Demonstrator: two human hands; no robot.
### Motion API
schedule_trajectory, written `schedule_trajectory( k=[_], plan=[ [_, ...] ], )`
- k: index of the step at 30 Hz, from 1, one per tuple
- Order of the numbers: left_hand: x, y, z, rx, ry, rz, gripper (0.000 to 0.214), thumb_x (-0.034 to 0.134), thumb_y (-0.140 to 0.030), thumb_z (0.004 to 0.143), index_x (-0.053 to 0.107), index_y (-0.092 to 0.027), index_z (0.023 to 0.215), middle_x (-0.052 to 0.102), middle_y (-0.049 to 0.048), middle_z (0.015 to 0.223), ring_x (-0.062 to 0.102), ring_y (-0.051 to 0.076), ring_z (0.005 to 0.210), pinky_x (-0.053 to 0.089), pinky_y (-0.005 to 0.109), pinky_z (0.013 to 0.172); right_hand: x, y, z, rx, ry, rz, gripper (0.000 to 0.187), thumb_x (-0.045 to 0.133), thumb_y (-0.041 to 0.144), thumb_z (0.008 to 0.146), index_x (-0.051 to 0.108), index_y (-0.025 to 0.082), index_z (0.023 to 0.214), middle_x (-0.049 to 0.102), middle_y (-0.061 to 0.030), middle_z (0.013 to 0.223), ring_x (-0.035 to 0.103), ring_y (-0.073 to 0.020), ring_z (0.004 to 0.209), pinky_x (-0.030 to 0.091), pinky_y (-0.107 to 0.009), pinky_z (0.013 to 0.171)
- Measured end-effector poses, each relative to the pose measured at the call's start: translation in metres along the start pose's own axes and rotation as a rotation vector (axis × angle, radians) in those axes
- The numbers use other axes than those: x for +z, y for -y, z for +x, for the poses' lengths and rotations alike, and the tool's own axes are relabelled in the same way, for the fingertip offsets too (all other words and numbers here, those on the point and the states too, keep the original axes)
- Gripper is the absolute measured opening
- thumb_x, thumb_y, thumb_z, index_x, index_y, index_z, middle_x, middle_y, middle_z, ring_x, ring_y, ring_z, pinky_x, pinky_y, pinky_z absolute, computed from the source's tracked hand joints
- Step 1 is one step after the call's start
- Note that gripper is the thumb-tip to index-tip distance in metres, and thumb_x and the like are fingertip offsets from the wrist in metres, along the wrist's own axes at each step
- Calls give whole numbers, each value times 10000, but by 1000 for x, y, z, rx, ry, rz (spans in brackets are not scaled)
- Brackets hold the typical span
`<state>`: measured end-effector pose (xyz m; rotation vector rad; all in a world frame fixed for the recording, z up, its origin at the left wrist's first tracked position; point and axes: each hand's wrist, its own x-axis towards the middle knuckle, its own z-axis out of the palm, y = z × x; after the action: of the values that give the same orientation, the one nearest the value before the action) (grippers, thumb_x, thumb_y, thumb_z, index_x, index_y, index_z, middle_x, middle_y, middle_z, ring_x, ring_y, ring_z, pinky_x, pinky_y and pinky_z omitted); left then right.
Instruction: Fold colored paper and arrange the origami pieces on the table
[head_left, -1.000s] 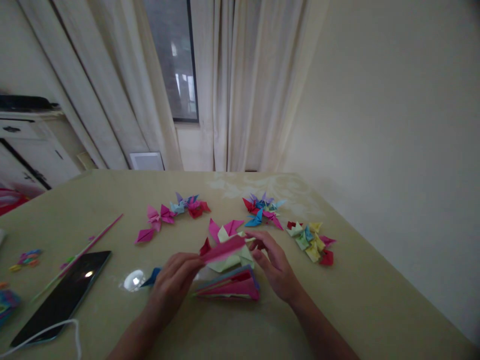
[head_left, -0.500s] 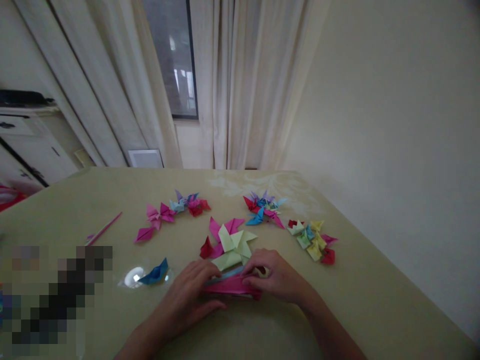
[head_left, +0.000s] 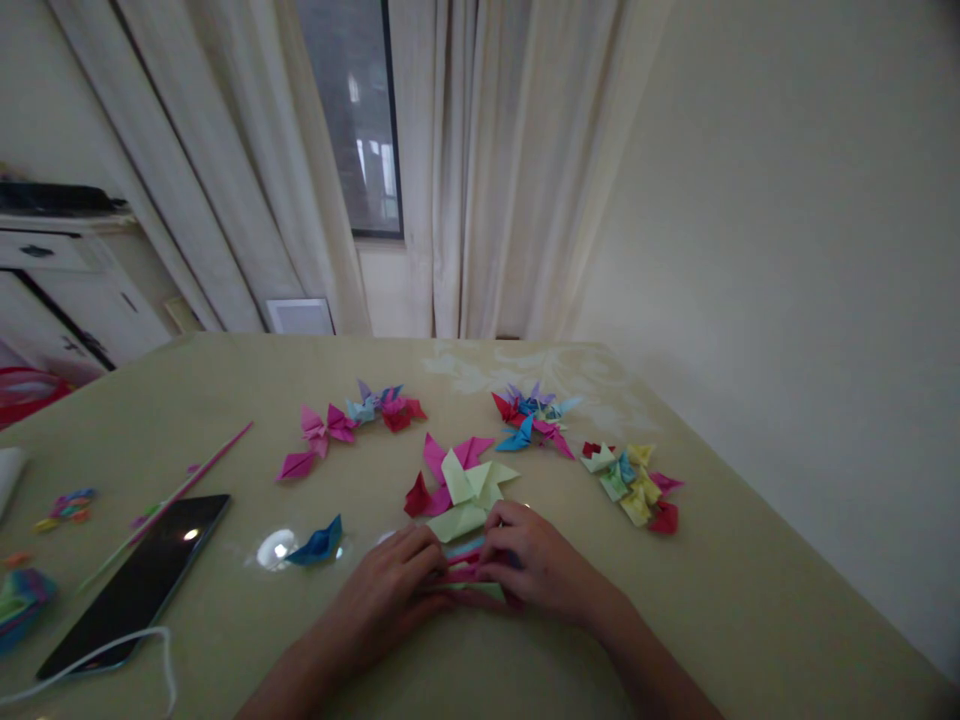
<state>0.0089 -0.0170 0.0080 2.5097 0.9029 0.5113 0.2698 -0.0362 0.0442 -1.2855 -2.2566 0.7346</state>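
Observation:
Near the front of the table, my left hand and my right hand are closed on the two ends of a folded pink paper. A light green strip shows along its lower side, and my fingers cover much of both ends. Just beyond it lies a light green paper pinwheel that partly overlaps a pink paper pinwheel. A small red folded paper piece rests at their left. To the left of my left hand sits a blue paper boat.
Origami clusters lie at the back left, back middle and right. On the left are a black phone, a white cable, a long thin pink-and-green stick and small coloured pieces. A wall borders the right.
My fingers have closed in around the pink paper, which now appears narrower, with a green strip showing. The view has shifted slightly left, and the phone now shows clearly.

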Motion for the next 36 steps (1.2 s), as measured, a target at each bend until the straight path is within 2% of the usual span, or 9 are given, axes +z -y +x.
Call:
schedule_trajectory(
  k=[4, 7, 11, 14, 18, 22, 26, 32, 36],
  plan=[
    [-16, 3, 3, -26, -74, -102, 61, 690, -304, 983, 670, -258, 1019, 702, 31, 1040, 672, 210, 950, 525, 295, 805, -7, 5, 1, -27, -98, 86, 116, 674, 230, 1014, 752, 200, 933, 667, -42, 1013, 625, -192, 953, 490, -298, 869],
    [-40, 21, -1, -193, -203, -120, 241, 551, -454, 1047, 676, -249, 1066, 698, 47, 985, 672, 212, 877, 544, 310, 769, -9, 4, 2, -28, -171, 104, 168, 593, 242, 1057, 721, 208, 954, 667, -50, 1014, 620, -199, 956, 484, -315, 883],
    [-56, 62, -24, -499, -304, 234, 503, 618, -641, 898, 666, -226, 1179, 693, 128, 1169, 645, 362, 1113, 530, 512, 950, -6, 1, 3, -16, -226, 102, 194, 559, 245, 1069, 704, 211, 946, 660, -47, 976, 621, -202, 939, 475, -319, 868],
    [-48, 84, -40, -597, -254, 337, 562, 507, -594, 906, 616, -177, 1267, 663, 185, 1257, 635, 410, 1171, 499, 594, 1008, -2, -1, 4, -6, -231, 95, 186, 578, 250, 1057, 702, 207, 925, 659, -41, 942, 617, -198, 909, 473, -310, 839],
    [-39, 89, -38, -547, -191, 187, 368, 345, -394, 981, 586, -191, 1173, 687, 159, 1152, 721, 332, 1046, 549, 511, 961, 3, -4, 6, 7, -225, 92, 169, 606, 258, 1042, 711, 198, 925, 668, -40, 923, 620, -195, 886, 469, -306, 821],
    [-44, 72, -21, -510, -254, 103, 328, 407, -483, 982, 588, -230, 1088, 697, 108, 1037, 735, 304, 923, 575, 468, 853, 6, -5, 9, 12, -275, 114, 211, 605, 301, 1045, 722, 192, 906, 670, -44, 913, 623, -196, 884, 471, -312, 825],
    [-45, 32, 5, -414, -379, -147, 376, 504, -599, 997, 594, -245, 1083, 710, 47, 914, 713, 248, 846, 563, 356, 734, 7, 1, 7, -4, -324, 236, 266, 666, 447, 1010, 741, 193, 1033, 689, -43, 932, 625, -185, 841, 491, -306, 789],
    [-37, -39, 63, -183, -269, -299, 268, 542, -495, 1037, 616, -237, 1046, 706, 43, 944, 687, 217, 845, 550, 333, 743, 12, 11, 5, -80, -314, 659, 741, 863, 535, 829, 530, 280, 1441, 685, -73, 1234, 710, -180, 872, 568, -304, 757],
    [-39, -60, 98, -55, -192, -361, 287, 452, -459, 1084, 621, -231, 1129, 714, 91, 1109, 682, 245, 1049, 561, 406, 919, 4, -1, 9, -17, -493, 734, 510, 750, 501, 944, 574, 257, 1357, 709, -51, 1069, 710, -179, 850, 588, -327, 778]
  ],
)
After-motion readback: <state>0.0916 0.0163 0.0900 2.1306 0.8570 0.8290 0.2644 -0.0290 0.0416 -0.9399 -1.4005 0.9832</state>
